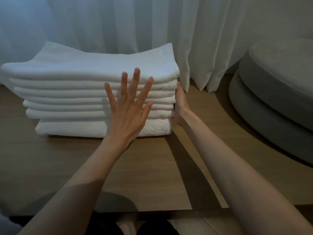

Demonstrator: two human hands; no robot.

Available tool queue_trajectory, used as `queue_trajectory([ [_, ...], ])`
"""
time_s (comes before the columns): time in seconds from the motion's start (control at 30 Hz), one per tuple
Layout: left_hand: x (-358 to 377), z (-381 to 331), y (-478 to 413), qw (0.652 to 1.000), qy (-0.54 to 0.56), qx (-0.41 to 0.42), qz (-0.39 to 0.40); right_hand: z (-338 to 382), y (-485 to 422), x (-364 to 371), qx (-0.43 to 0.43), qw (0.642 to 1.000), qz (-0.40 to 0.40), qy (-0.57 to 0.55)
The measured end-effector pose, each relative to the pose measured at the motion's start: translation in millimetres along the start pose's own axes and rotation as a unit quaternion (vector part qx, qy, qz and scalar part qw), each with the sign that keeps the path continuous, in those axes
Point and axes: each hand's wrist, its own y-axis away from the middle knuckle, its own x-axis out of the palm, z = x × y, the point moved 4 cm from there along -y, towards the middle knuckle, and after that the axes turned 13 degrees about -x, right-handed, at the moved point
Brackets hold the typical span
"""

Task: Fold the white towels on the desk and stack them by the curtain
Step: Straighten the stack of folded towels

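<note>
Stack of folded white towels [71,92] sat on the desk [50,158], curtain [118,22] just behind it. Left hand [128,112] lay fingers spread flat on its front, right hand [179,107] pressed flat against its right end, seemingly to square the edges.

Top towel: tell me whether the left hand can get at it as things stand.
Probably yes. The left hand is spread open before the stack, fingertips level with the top towel, and nothing lies on it. The right hand only presses the stack's side.
</note>
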Motion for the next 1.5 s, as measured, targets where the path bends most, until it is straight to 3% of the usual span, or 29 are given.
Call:
queue_trajectory([
  [0.3,18,-2,0,1.0,-0.01,-0.019,0.012,-8,-6,3,-0.006,1.0,-0.018,-0.019],
  [0.53,33,4,16,0.998,-0.037,0.03,0.029,3,-21,9,0.009,0.99,-0.03,-0.134],
  [0.73,36,-4,20,0.996,-0.065,0.058,-0.005,5,-19,6,-0.054,0.97,-0.121,-0.203],
  [0.97,35,-10,21,0.991,-0.116,0.063,-0.023,-3,-16,8,-0.039,0.978,-0.117,-0.169],
  [1.17,34,-4,23,0.994,-0.095,0.062,0.014,-4,-11,6,-0.011,0.988,-0.091,-0.122],
  [1.5,37,-11,24,0.992,-0.109,0.059,-0.006,-7,-10,6,-0.022,0.994,-0.081,-0.074],
])
